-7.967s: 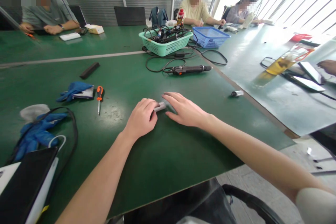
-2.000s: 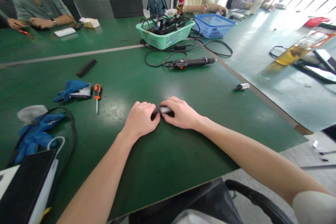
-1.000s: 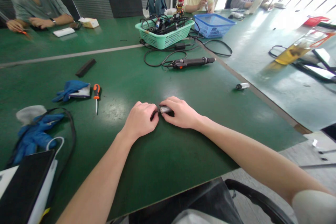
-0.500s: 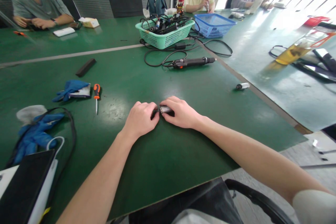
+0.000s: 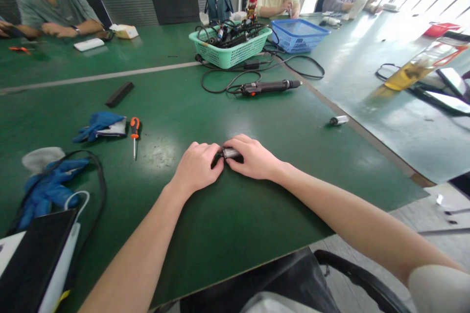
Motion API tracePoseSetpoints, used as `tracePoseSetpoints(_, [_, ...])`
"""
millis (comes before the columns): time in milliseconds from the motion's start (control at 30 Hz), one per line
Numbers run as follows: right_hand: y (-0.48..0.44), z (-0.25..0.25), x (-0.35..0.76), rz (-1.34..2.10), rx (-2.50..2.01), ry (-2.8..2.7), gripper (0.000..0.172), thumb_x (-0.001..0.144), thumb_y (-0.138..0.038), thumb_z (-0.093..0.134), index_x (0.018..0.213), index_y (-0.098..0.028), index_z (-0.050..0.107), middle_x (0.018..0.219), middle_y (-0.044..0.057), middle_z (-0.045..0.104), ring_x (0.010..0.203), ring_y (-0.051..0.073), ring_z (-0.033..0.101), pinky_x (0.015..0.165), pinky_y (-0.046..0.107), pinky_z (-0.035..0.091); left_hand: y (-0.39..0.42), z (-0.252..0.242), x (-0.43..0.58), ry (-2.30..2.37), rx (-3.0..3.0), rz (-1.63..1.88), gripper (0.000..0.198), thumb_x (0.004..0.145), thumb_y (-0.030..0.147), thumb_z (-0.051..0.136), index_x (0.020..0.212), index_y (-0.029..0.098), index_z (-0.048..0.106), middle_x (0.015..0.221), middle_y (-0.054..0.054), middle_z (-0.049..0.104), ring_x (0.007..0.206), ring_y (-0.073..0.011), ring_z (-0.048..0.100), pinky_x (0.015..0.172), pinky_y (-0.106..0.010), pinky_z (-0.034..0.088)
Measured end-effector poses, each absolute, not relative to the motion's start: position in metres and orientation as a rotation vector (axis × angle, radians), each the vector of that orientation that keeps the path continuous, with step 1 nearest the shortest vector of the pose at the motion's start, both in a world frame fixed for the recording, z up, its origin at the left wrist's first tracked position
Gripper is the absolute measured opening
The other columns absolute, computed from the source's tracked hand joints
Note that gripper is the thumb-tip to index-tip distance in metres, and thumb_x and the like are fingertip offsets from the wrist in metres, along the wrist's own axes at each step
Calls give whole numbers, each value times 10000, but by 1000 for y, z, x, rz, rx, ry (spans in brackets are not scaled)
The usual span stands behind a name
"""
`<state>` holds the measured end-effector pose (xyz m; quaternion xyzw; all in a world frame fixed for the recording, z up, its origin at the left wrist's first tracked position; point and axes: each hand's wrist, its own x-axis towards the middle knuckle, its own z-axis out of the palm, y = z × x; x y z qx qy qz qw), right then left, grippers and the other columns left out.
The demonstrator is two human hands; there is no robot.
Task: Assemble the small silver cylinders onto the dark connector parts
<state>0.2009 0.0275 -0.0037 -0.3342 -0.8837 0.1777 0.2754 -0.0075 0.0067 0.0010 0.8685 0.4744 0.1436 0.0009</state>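
A short silver metal cylinder (image 5: 231,153), perhaps a small motor, lies in the grip of my right hand (image 5: 252,157). My left hand (image 5: 198,165) is closed on a small dark part (image 5: 217,157), mostly hidden by the fingers. The dark part meets the left end of the cylinder, low over the green table (image 5: 235,220). Off to the right lies a similar silver cylinder with a black end (image 5: 338,120). A screwdriver with an orange and black handle (image 5: 135,128) rests to the left of my hands.
Beyond my hands lie a black electric screwdriver (image 5: 270,87) with its cable, a green basket of tools (image 5: 229,54) and a blue basket (image 5: 299,39). Blue gloves (image 5: 99,126), a dark bar (image 5: 120,94) and a phone (image 5: 38,254) are at left. Several people sit opposite.
My left hand has edged right, and the dark part now touches the silver cylinder where a small gap showed before. At far left, a person's hands have moved apart.
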Motion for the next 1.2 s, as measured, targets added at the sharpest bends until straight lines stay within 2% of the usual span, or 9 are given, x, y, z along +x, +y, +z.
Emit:
tracePoseSetpoints(300, [27,-4,201,470,-893,-2387,312,923,-286,588,1212,-173,624,1126,119,669,1056,258,597,943,424,504,7,-1,-8,1479,2732,461,132,927,268,485,884,194,585,831,-59,676,732,-205,593,715,-362,391])
tracePoseSetpoints(833, [28,-6,200,446,-875,-2395,278,917,-251,588,1176,-163,634,1098,105,668,1036,238,596,940,379,499,7,-1,-8,1479,2740,458,132,932,263,482,867,193,574,811,-53,661,722,-203,584,719,-361,386])
tracePoseSetpoints(1200, [27,-5,199,433,-868,-2392,272,911,-241,585,1166,-164,638,1092,112,667,1030,246,598,938,400,508,7,-1,-8,1474,2769,461,118,925,250,491,857,193,569,795,-49,654,709,-200,579,709,-356,382])
